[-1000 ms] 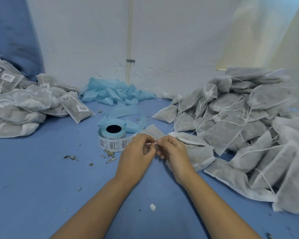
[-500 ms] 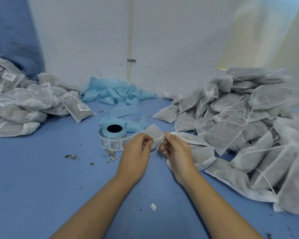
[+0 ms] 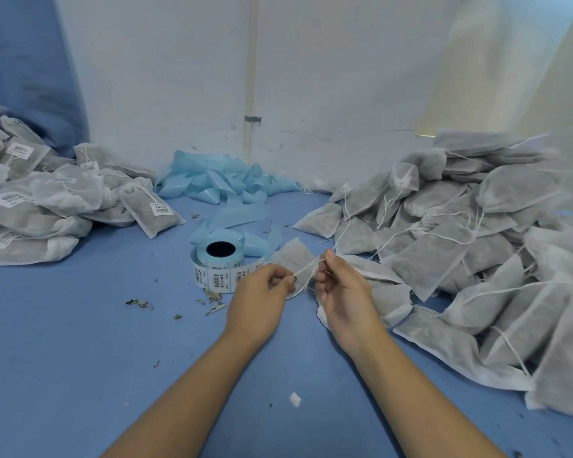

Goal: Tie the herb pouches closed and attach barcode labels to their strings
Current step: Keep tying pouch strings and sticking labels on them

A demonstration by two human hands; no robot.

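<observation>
thin white string [image 3: 306, 268] stretched between both hands, over the blue table [image 3: 63, 358] | left hand [image 3: 262, 295] pinches its lower end | right hand [image 3: 341, 289] pinches its upper end | grey mesh herb pouch [image 3: 293, 254] lies just behind the grip | barcode label roll [image 3: 217, 262] left of the grip

There is only one view, from the camera on my head, wide-angle, looking forward and down. It is close above the blue worktop [image 3: 63, 375] and faces the white wall [image 3: 179, 77] behind. My forearms enter from the bottom edge.
</observation>
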